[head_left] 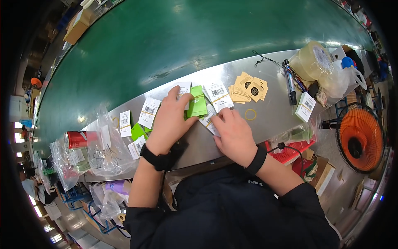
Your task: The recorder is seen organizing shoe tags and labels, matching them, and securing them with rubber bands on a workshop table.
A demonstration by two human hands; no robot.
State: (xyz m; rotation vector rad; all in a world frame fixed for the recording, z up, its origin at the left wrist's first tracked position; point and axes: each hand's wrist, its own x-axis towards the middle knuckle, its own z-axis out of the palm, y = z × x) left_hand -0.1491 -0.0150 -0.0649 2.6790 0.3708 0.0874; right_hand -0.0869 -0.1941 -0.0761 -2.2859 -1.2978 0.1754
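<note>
Both hands work among banded bundles of hang tags at the middle of the steel ledge. My left hand [169, 121] has its fingers bent over a bundle of green tags [197, 102], thumb at the near edge and index finger higher up. Behind those fingers shows a white tag bundle [185, 88], partly covered. My right hand [237, 135] is closed, its fingertips on a white tag bundle [208, 119] tilted beside the green one. Just beyond it lies a white barcoded tag bundle [218, 96]. More white bundles [149, 112] and green tags [138, 131] lie left of my left hand.
Tan cards [250, 87] and a yellow rubber band [250, 114] lie right of the bundles. Markers [290, 83], a tape roll [309, 61] and another tag bundle [305, 107] are farther right. Clear bags [108, 147] and a red can [80, 139] sit left; an orange fan [360, 137] stands right.
</note>
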